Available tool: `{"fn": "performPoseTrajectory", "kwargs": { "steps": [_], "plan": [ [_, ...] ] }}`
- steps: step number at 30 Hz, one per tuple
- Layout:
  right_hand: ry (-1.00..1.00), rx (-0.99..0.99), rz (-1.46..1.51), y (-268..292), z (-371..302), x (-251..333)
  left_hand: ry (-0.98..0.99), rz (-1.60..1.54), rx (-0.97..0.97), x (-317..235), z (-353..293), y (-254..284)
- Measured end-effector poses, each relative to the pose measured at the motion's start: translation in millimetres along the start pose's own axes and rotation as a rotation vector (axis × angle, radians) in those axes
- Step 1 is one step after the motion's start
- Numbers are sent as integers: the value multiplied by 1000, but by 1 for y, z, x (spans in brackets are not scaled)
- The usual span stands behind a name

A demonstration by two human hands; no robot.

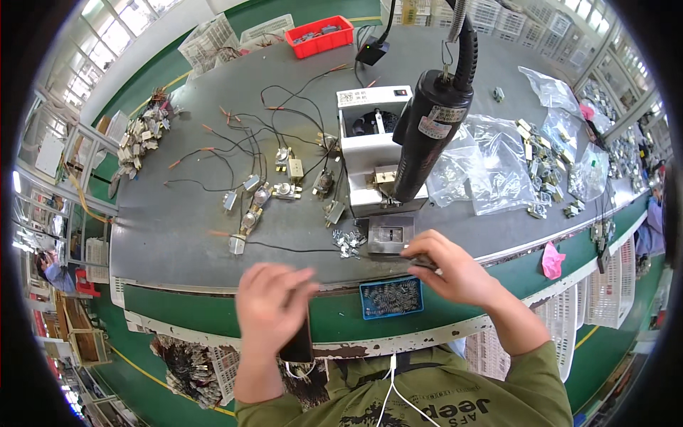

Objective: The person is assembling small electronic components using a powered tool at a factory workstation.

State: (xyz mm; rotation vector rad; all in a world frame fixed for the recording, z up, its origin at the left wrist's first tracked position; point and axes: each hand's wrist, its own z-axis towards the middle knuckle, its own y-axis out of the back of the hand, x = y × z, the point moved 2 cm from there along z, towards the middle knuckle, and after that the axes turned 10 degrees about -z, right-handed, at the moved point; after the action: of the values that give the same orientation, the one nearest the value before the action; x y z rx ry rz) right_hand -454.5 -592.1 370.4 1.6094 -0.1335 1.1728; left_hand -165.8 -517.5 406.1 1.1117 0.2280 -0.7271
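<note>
My right hand (pixel 455 269) is closed on a small grey metal part, just right of a metal fixture block (pixel 390 235) with a slot in its top. The part's kind is mostly hidden by my fingers. Near the table's front edge, my left hand (pixel 272 302) is smeared by motion, so its fingers and anything in them cannot be made out. Between the hands lies a small pile of shiny metal pieces (pixel 348 242). Below the fixture, a blue tray (pixel 392 298) holds many small metal pieces. A black electric screwdriver (pixel 434 132) hangs from a coiled spring above the fixture.
Behind the fixture stands a white machine (pixel 370 153). Wired metal units with black leads (pixel 284 188) spread left of it. Plastic bags (pixel 491 167) and loose metal parts (pixel 544 171) lie right. A red bin (pixel 319 38) stands at the back; pink cloth (pixel 553 261) lies near the right edge.
</note>
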Motion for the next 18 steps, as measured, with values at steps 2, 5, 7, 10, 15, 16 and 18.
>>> {"fn": "performPoseTrajectory", "kwargs": {
  "steps": [2, 5, 7, 10, 15, 16, 18],
  "plan": [
    [134, -1, 4, -4, 4, 5, -198, 112, -56, -19, 37, -26],
    [130, -19, 30, -6, 15, 5, -206, -160, 50, -2, 44, -57],
    [92, -76, -38, -12, 20, -14, -100, -189, 265, 12, 42, -66],
    [135, -260, -254, -22, 28, -27, -98, -187, 314, 23, 46, -74],
    [201, -264, -387, -37, 38, -40, -58, -34, 382, 47, 38, -90],
    [202, -254, -408, -36, 38, -40, -57, -45, 359, 46, 38, -91],
    [206, -240, -429, -35, 37, -39, -53, -55, 333, 46, 38, -93]
  ]
}}
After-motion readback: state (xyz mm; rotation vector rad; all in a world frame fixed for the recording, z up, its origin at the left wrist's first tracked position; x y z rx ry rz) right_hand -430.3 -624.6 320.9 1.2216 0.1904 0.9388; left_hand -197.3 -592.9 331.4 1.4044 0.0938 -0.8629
